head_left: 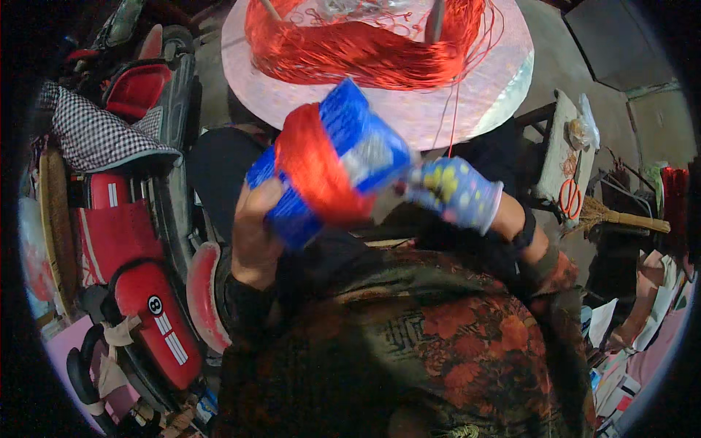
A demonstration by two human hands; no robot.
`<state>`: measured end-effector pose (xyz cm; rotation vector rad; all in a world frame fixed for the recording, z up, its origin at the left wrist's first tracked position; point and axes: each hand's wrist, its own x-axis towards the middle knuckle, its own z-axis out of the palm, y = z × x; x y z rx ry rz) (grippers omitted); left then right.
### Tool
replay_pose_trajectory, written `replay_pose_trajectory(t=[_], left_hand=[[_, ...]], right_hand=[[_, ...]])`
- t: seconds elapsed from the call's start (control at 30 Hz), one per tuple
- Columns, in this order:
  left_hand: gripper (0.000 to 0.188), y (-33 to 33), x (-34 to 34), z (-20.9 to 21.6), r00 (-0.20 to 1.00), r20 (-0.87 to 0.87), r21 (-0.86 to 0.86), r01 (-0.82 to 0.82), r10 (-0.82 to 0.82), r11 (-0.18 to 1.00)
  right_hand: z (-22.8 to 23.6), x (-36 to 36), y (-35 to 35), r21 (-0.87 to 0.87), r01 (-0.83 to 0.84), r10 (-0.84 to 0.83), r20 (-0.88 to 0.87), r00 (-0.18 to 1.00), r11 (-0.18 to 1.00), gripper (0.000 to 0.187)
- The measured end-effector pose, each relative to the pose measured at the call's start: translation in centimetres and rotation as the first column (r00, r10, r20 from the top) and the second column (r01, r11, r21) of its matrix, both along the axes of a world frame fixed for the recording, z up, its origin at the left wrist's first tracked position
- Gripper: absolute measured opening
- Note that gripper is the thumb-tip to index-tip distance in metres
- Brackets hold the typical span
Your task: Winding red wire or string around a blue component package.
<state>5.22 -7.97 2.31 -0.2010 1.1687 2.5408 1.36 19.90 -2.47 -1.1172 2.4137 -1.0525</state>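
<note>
1. Left hand: bare, fingers wrapped round the lower-left end of a blue spool. Clamped on it.
2. Spool: flat blue card-like core with a thick band of red thread wound across its middle. Held in the air at chest height, in front of the person's patterned jacket. Motion blur, so fine detail is lost.
3. Long axis: runs diagonally, lower-left (at the left hand) to upper-right (toward the right hand).
4. Right hand: in a blue glove with yellow dots, just beside the spool's upper-right end. Fingers look curled; can't tell whether they pinch the spool end or only the thread.
5. Key relation: spool sits between the two hands, left hand carries it, right hand works the far end.
6. Thin red strand rises from near the right hand up to a loose red skein on a round pale disc directly ahead.
7. Feed source lies above and beyond the spool, nearer the right hand.
8. Surroundings: red ride-on toy car on the left, scissors with orange handles and a broom on the right.
</note>
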Motion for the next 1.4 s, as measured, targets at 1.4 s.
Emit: replay_pose_trajectory(t=[1.4], left_hand=[[0.044,1.0,0.1,-2.6,0.897,0.03,-0.634,0.358,-0.441,0.685]], right_hand=[[6.8,-2.4,-1.7,-0.082,-0.011,0.032,0.252,0.967,0.997,0.013]])
